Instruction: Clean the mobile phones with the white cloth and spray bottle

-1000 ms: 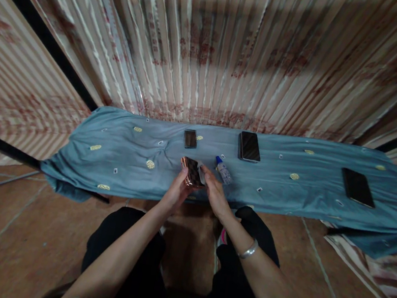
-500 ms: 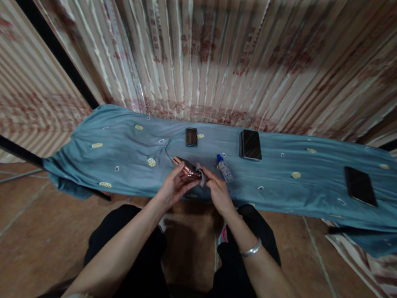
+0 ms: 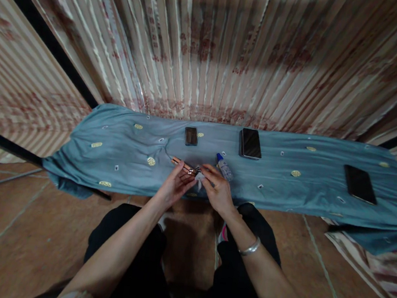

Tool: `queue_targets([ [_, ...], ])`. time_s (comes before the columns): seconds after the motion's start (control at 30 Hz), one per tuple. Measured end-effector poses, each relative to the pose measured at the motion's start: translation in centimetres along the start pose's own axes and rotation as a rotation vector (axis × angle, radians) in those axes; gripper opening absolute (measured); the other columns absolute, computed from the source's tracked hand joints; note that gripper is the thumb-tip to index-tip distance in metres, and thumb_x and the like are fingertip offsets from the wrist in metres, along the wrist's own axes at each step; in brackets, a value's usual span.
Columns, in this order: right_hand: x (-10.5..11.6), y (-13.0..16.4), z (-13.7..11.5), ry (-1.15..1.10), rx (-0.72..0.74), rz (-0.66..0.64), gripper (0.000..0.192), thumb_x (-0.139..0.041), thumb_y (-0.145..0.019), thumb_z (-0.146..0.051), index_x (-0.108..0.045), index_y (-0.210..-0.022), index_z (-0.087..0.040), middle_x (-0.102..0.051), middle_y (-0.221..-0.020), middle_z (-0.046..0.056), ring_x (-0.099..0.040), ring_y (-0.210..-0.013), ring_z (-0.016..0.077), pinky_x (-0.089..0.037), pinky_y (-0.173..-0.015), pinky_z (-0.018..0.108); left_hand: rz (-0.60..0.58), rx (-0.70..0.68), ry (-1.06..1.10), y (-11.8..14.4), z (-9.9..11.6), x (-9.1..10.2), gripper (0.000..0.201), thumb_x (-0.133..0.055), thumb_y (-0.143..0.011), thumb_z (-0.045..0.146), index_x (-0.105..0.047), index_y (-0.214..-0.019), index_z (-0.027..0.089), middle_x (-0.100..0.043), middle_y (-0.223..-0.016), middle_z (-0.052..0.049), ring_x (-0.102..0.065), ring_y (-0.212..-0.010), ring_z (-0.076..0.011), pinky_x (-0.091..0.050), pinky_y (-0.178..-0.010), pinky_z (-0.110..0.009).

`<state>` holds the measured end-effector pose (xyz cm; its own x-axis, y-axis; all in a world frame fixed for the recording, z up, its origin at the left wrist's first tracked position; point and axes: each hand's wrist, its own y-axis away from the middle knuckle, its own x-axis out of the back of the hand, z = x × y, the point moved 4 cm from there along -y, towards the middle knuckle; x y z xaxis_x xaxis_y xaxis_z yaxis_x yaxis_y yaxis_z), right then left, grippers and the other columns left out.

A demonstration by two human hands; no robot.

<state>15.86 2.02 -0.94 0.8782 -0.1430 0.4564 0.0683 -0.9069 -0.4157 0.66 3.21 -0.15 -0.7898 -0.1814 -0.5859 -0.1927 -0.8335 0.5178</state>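
Observation:
Over the front part of the cloth-covered table, my left hand (image 3: 174,185) grips a slim rose-gold phone (image 3: 183,165), seen nearly edge-on with its right end towards my other hand. My right hand (image 3: 218,189) pinches a small grey-white cloth (image 3: 199,177) against that right end, and part of the cloth hangs down between the hands. Just beyond my right hand a clear bottle with a blue cap (image 3: 224,166) lies on its side. My fingers partly hide the phone and the cloth.
The blue patterned tablecloth (image 3: 139,145) bears a small dark square item (image 3: 191,136), a stack of dark tablet-like devices (image 3: 251,143), and another dark tablet (image 3: 360,183) at the right. A striped curtain (image 3: 211,61) hangs behind. My knees are below the front edge.
The phone has been tipped, so that more of its edge and less of its dark face shows. My right hand has shifted slightly with the cloth, and more of the cloth is visible.

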Motion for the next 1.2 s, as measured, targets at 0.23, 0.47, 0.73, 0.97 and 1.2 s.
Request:
queue_targets([
  [0.23, 0.1, -0.1, -1.2, 0.041, 0.064, -0.016, 0.033, -0.051, -0.097, -0.033, -0.07, -0.124, -0.031, -0.068, -0.13, 0.004, -0.063, -0.12, 0.024, -0.048, -0.108, 0.044, 0.0, -0.023, -0.027, -0.5, -0.9, -0.2, 0.029, -0.064, -0.09, 0.042, -0.068, -0.077, 0.016, -0.071, -0.075, -0.003, -0.065, -0.072, -0.0131, -0.051, -0.083, -0.027],
  [0.47, 0.3, -0.2, -1.4, -0.013, 0.053, 0.009, 0.029, -0.054, -0.096, -0.036, -0.074, -0.117, -0.03, -0.071, -0.124, 0.003, -0.065, -0.116, 0.0232, -0.051, -0.104, 0.042, -0.004, -0.017, -0.019, -0.1, -0.8, -0.5, 0.031, -0.059, -0.094, 0.04, -0.069, -0.077, 0.016, -0.07, -0.073, -0.003, -0.064, -0.069, -0.0123, -0.052, -0.079, -0.026],
  [0.73, 0.5, -0.3, 0.0, -0.052, 0.009, 0.026, 0.028, -0.058, -0.093, -0.036, -0.075, -0.113, -0.028, -0.073, -0.12, 0.005, -0.067, -0.113, 0.0249, -0.052, -0.102, 0.045, -0.001, -0.03, -0.007, 0.1, 0.1, -0.4, 0.039, -0.059, -0.092, 0.049, -0.069, -0.078, 0.014, -0.072, -0.079, -0.008, -0.067, -0.078, -0.0161, -0.051, -0.096, -0.034],
  [0.97, 0.4, -0.2, -1.2, 0.004, 0.076, 0.005, 0.031, -0.053, -0.098, -0.038, -0.073, -0.119, -0.03, -0.072, -0.123, 0.004, -0.066, -0.114, 0.0243, -0.051, -0.102, 0.043, 0.026, -0.029, -0.031, 0.4, -0.2, -0.8, 0.032, -0.062, -0.092, 0.04, -0.067, -0.073, 0.015, -0.07, -0.071, -0.003, -0.065, -0.067, -0.0113, -0.054, -0.075, -0.024],
  [1.2, 0.5, 0.0, -2.5, 0.036, 0.182, 0.056, 0.031, -0.051, -0.099, -0.036, -0.073, -0.12, -0.028, -0.073, -0.121, 0.006, -0.067, -0.111, 0.0234, -0.052, -0.101, 0.042, 0.02, -0.068, -0.053, 0.2, -0.7, -0.8, 0.028, -0.071, -0.085, 0.04, -0.066, -0.073, 0.016, -0.067, -0.065, 0.0, -0.061, -0.058, -0.0096, -0.051, -0.063, -0.021],
])
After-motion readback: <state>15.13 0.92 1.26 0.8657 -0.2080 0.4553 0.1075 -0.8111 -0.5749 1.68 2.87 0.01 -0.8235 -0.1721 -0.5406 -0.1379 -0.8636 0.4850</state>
